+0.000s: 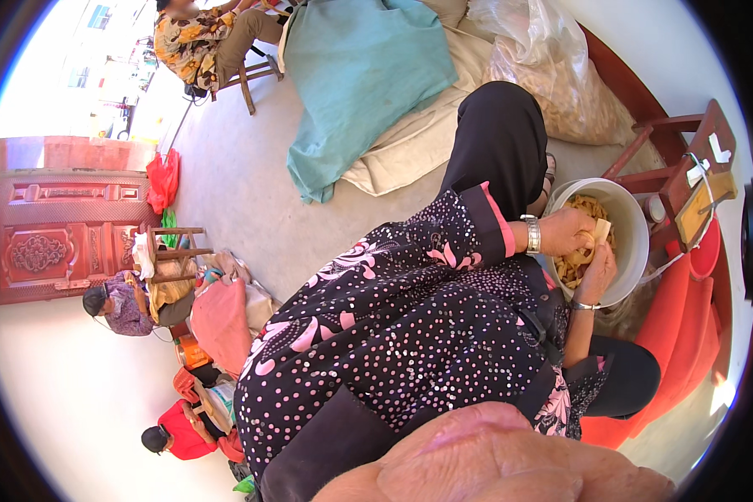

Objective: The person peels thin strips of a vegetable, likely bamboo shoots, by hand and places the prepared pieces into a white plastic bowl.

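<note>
My left hand [566,231], with a metal bracelet at the wrist, reaches over a white plastic bucket [635,251]. Its fingers grip a curled, pale yellow strip [581,256]. Close beside it, nearly touching, my right hand [596,275] wears a thin metal band and pinches a small, flat, pale piece [602,231]. Whether the piece and the strip are joined cannot be told. Below both hands, many yellow-brown strips [587,204] lie in the bucket; what they are made of is unclear. My fingertips partly hide one another.
A dark red wooden stool [687,182] with a wooden block [704,210] tied on stands beyond the bucket. Red cloth [671,339] lies near my right knee. A filled clear plastic sack [558,88] and a teal cloth [364,75] are on my left. Several people sit farther off.
</note>
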Demonstrator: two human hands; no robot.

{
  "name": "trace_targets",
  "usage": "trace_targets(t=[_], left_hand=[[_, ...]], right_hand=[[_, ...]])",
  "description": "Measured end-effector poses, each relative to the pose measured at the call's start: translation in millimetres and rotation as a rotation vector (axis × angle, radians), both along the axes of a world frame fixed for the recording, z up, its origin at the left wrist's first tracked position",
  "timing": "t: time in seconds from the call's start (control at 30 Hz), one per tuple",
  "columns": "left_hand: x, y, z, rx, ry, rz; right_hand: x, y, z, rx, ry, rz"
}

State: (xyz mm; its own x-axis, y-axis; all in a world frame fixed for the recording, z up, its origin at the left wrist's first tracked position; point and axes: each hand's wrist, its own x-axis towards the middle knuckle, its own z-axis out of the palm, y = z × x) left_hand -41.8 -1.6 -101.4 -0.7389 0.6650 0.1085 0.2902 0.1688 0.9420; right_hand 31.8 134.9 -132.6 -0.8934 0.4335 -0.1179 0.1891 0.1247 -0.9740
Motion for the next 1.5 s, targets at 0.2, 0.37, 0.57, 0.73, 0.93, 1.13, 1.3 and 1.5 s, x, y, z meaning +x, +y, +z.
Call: trace_targets(t=[0.2, 0.37, 0.57, 0.73, 0.93, 1.13, 1.3, 1.5], left_hand=[[3, -10, 7, 0.081, 0.275, 0.06], [2, -11, 6, 0.013, 0.125, -0.002], [-7, -17, 6, -0.005, -0.188, 0.085], [-8, -18, 8, 0.156, -0.686, 0.046], [-8, -16, -4, 0.435, -0.984, -0.098], [-3, -14, -3, 0.376, -0.757, -0.191], [2, -11, 7, 0.086, -0.038, -0.11], [3, -9, 5, -0.003, 0.015, -0.112]], right_hand=[[-3, 2, -1, 0.118, 0.123, 0.249], [2, 4, -8, -0.219, -0.068, 0.161], [2, -9, 17, -0.199, -0.027, 0.261], [-1, -10, 12, -0.16, 0.004, 0.313], [1, -4, 4, -0.264, 0.003, 0.246], [5, -2, 4, -0.461, 0.016, 0.173], [6, -3, 1, -0.547, 0.005, 0.127], [6, -3, -1, -0.624, 0.035, 0.13]])
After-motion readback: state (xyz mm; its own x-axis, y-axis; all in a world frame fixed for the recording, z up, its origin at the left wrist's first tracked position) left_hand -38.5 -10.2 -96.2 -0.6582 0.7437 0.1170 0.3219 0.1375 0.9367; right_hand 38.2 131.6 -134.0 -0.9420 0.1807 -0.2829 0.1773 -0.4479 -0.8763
